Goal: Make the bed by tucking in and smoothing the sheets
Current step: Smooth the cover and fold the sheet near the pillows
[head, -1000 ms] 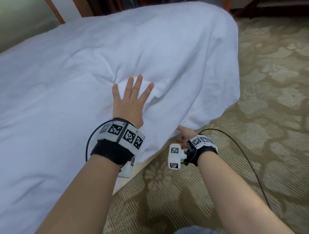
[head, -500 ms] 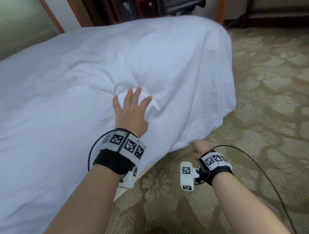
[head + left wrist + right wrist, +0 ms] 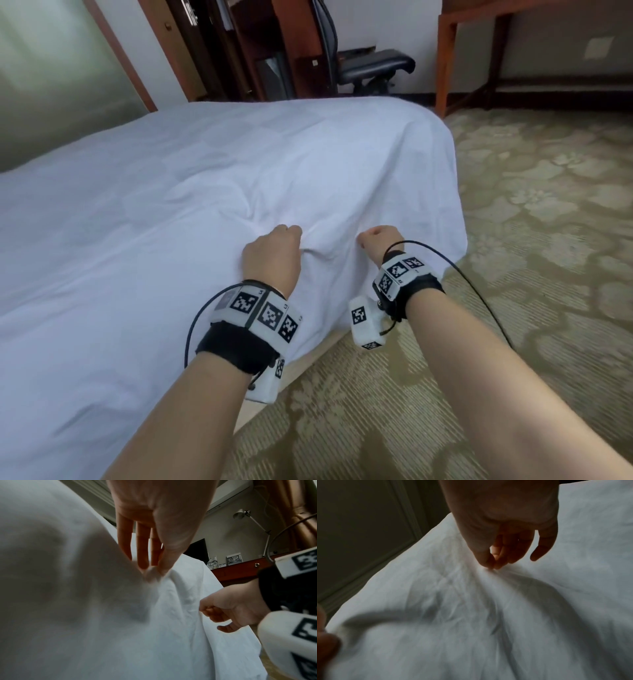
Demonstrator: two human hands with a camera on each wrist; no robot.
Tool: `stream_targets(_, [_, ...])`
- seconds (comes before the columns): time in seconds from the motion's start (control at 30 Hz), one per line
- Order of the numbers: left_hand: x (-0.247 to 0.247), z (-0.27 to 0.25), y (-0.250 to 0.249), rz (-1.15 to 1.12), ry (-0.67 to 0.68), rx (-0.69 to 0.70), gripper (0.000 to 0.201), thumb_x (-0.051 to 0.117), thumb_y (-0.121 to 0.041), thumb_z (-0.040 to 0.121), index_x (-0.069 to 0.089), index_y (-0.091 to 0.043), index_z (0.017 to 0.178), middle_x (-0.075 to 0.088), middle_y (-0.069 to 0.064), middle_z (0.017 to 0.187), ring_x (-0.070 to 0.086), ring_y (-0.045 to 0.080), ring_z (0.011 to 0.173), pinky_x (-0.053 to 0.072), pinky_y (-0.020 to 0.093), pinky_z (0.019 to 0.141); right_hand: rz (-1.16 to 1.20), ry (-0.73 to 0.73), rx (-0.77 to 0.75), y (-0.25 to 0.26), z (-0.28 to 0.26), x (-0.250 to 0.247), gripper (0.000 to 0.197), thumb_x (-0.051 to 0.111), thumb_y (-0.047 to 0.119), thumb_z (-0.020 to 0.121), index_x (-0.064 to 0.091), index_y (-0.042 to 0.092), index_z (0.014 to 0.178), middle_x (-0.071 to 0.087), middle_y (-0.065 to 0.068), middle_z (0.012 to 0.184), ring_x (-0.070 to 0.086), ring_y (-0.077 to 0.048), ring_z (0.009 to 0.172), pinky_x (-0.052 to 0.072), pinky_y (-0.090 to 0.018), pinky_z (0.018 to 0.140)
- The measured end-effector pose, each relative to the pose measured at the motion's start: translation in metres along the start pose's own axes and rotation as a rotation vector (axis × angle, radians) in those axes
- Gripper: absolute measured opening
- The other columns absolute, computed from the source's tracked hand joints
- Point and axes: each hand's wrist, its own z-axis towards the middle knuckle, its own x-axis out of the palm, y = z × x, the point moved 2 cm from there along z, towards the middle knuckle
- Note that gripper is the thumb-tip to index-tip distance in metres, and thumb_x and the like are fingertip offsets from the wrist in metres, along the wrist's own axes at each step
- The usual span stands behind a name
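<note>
Left hand [image 3: 272, 251] and right hand [image 3: 380, 240] each pinch the wrinkled white cotton sheet [image 3: 205, 192] side by side along the bed's near edge.

Both bare forearms reach forward side by side, each wrist wrapped in a black band carrying white blocks printed with black-and-white square markers, a thin dark cable looping off each. The left hand [image 3: 274, 255] is turned knuckles-up, its fingers [image 3: 143, 547] drawn together against the thumb and pinching a small fold of the white sheet [image 3: 205, 192]. The right hand [image 3: 378, 240], just beside it and slightly lower on the bed's edge, is closed in a loose fist, its thumb and first fingers [image 3: 498, 558] nipping the sheet while the little finger hangs free. A white camera block hangs below each wrist.
</note>
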Motion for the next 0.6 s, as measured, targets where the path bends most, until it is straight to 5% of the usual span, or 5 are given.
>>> stream_targets(0.1, [-0.003,-0.006,0.005,0.010,0.012,0.002,0.011,0.041,-0.017,0.097,0.050,-0.014,0.104,0.056,0.003,0.103,0.060,0.028,0.089,0.027,0.030,0.058,-0.066,-0.047,0.025,-0.015,-0.007,-0.005,0.026,0.049,0.013,0.086,0.044,0.012,0.061,0.045,-0.006,0.065,0.045,-0.024,0.064,0.036,-0.028,0.066])
stream_targets(0.17, [-0.002,-0.009,0.004,0.031,0.028,0.029,0.014,0.042,-0.019,0.097,0.047,-0.015,0.109,0.054,0.002,0.105,0.061,0.026,0.090,0.022,0.028,0.052,-0.050,-0.007,0.091,-0.026,-0.012,-0.005,0.015,0.057,0.021,0.086,0.055,0.007,0.092,0.056,-0.013,0.096,0.057,-0.030,0.093,0.040,-0.029,0.075])
stream_targets(0.27, [0.002,-0.006,0.004,0.078,0.049,0.045,0.018,0.043,-0.009,0.094,0.047,-0.015,0.110,0.054,0.003,0.106,0.060,0.025,0.093,0.028,0.030,0.057,-0.088,0.107,0.221,-0.035,-0.014,0.011,0.087,0.069,0.041,0.079,0.025,-0.001,0.140,0.037,-0.019,0.141,0.044,-0.034,0.126,0.041,-0.037,0.095])
stream_targets(0.47, [0.008,0.003,0.011,0.028,0.040,-0.007,0.020,0.041,-0.004,0.092,0.053,-0.015,0.104,0.058,0.003,0.103,0.059,0.025,0.091,0.032,0.029,0.065,-0.055,0.106,0.162,-0.022,0.006,0.053,0.054,0.059,0.030,0.087,0.045,0.000,0.129,0.055,-0.018,0.127,0.056,-0.031,0.108,0.043,-0.029,0.078])
stream_targets(0.6, [0.011,0.008,0.017,-0.058,0.025,-0.047,0.021,0.044,-0.006,0.092,0.057,-0.017,0.106,0.061,0.002,0.105,0.060,0.025,0.092,0.036,0.028,0.067,-0.052,0.002,0.161,-0.019,0.018,0.051,0.013,0.057,0.017,0.088,0.064,0.006,0.089,0.062,-0.017,0.091,0.056,-0.029,0.083,0.037,-0.024,0.067])
